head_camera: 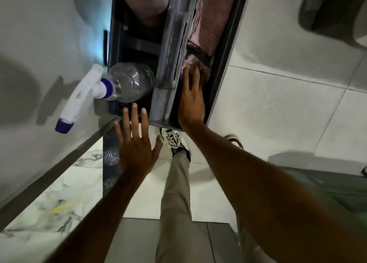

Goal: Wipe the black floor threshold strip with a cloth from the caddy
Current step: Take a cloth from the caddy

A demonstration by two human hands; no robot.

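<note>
A dark grey caddy (224,68) stands at the top centre. Its right compartment holds folded pink cloths (213,18). My right hand (191,98) reaches into that compartment, fingertips resting on a crumpled pink cloth (195,63); the fingers look extended rather than closed around it. My left hand (136,143) hovers below the caddy's near left corner, fingers spread, holding nothing. A dark strip (49,173) runs diagonally at the lower left, between the pale surface and the marble floor.
A clear spray bottle (127,83) with a white and purple trigger head (79,98) leans out of the caddy's left compartment. More pink fabric (147,2) fills the far left compartment. My leg and sneaker (175,141) stand on white marble tiles below.
</note>
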